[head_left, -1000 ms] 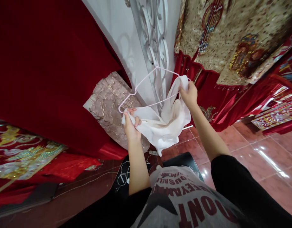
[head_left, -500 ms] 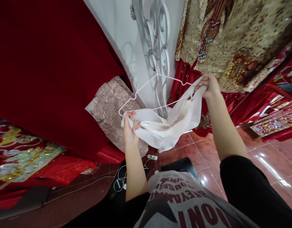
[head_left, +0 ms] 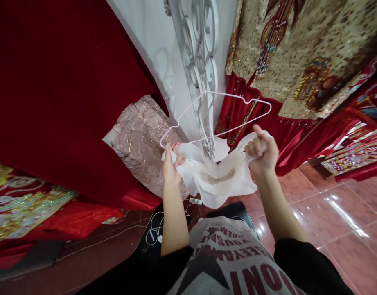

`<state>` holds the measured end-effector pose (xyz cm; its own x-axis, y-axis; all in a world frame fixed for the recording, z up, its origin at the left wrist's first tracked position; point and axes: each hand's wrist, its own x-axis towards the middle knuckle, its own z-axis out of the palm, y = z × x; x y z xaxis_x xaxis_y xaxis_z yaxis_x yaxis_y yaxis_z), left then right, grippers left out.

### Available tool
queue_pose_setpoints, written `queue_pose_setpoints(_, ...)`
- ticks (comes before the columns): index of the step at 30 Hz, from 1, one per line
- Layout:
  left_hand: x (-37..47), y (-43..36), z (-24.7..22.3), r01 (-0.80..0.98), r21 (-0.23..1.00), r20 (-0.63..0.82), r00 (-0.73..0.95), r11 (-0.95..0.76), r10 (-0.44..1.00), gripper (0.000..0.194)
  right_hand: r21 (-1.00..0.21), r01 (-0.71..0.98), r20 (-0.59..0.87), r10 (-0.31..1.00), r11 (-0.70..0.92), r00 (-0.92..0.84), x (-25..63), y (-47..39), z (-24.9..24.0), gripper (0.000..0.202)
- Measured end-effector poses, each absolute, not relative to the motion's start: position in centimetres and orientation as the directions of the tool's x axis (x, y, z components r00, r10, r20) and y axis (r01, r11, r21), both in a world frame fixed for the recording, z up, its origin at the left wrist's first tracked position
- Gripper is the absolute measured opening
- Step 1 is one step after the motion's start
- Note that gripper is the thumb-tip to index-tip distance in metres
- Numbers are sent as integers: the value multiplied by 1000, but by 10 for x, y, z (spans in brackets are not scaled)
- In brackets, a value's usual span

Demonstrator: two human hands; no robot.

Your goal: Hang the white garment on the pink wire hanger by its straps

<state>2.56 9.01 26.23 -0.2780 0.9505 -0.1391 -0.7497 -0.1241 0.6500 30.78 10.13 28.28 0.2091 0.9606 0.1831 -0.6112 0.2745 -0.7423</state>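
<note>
A thin pale pink hanger (head_left: 234,95) hangs from the silver scrollwork stand in front of me. My left hand (head_left: 172,164) pinches one end of a sheer white cloth (head_left: 219,180), right at the hanger's lower left corner. The cloth's other end is gripped in my right hand (head_left: 262,151), below and apart from the hanger's right corner. Between my hands the cloth sags in loose folds, with a brownish see-through patch in the middle. The hanger's right arm and most of its bottom bar are bare.
Silver scrollwork stand (head_left: 191,61) against a pale wall. Dark red cloth (head_left: 68,82) and a crinkled pink fabric (head_left: 139,139) hang at left; a gold sequined garment (head_left: 286,53) hangs at right. A black seat with white cables (head_left: 154,235) is below, over red floor tiles (head_left: 348,217).
My right hand has moved down and away from the hanger's right side, drawing the cloth off that arm. The hanger's right corner now shows bare. My left hand has shifted slightly right.
</note>
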Motion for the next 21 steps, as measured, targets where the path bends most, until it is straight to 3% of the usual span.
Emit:
queue_pose_setpoints(4, 25, 85, 267, -753, 645, -146, -291, -132, 945, 30, -878, -250, 402, 912, 408, 78, 261, 126, 274, 38)
queue_pose_setpoints(7, 27, 80, 265, -744, 655, -151, -304, -135, 941, 26, -827, 67, 560, 828, 559, 5, 245, 153, 256, 32)
queue_pose_setpoints(9, 25, 77, 263, -703, 702, -158, -314, -118, 936, 18, -796, 191, 585, 811, 574, -4, 240, 164, 243, 37)
queue_pose_setpoints(13, 5, 70, 268, -519, 851, -149, -388, -82, 910, 15, -809, 257, 552, 834, 529, 22, 237, 168, 231, 41)
queue_pose_setpoints(16, -21, 68, 292, -412, 902, -88, -470, -130, 879, 28, -800, 274, 559, 829, 533, 18, 239, 164, 234, 36)
queue_pose_setpoints(21, -35, 91, 354, -276, 960, -30, -289, -53, 957, 37, -794, 297, 559, 829, 531, 9, 241, 160, 237, 34)
